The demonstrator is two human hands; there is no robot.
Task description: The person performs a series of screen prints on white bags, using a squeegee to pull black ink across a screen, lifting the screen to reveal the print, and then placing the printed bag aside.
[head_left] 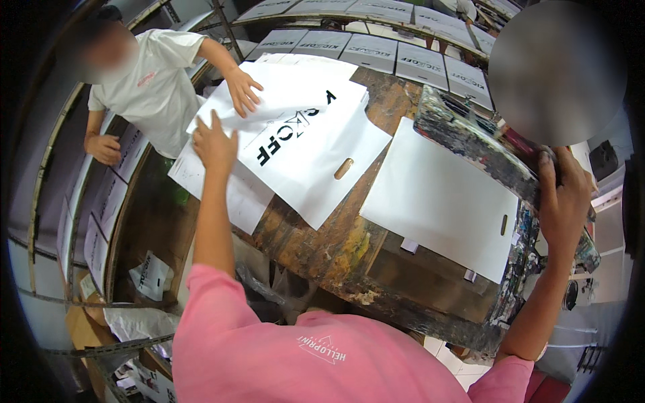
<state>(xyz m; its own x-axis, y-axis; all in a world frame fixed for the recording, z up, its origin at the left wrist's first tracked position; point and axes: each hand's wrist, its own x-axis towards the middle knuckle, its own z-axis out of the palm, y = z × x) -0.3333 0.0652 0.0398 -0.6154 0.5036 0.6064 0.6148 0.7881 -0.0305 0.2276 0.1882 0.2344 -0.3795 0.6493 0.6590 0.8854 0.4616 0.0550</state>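
My left hand (216, 148) lies open, fingers spread, over the left edge of a white die-cut carrier bag (306, 161) on the ink-stained wooden printing table (289, 235). A co-worker's hand (243, 91) rests on the same bag just beyond mine, and the bag lies askew on other white sheets (248, 205). Bold black lettering (295, 127) runs aslant across it, a line of much finer print alongside, and an oval handle slot (343, 168) is cut near its right-hand side. My right hand (564, 181) is closed around the near end of a raised, ink-caked screen frame (470, 144); a dark red bar (521, 142) beside my fingers could be a squeegee handle, though that corner is too murky to be sure. Between my hands, to the right of the printed bag, a blank white bag (440, 201) lies flat on the table, its slot (504, 225) toward the right edge. Behind the table, racked bags (366, 52) carry similar black lettering. Small white lettering with a triangular emblem (321, 349) shows on my pink shirt (269, 356), and the co-worker's white shirt (158, 84) bears a little red print.
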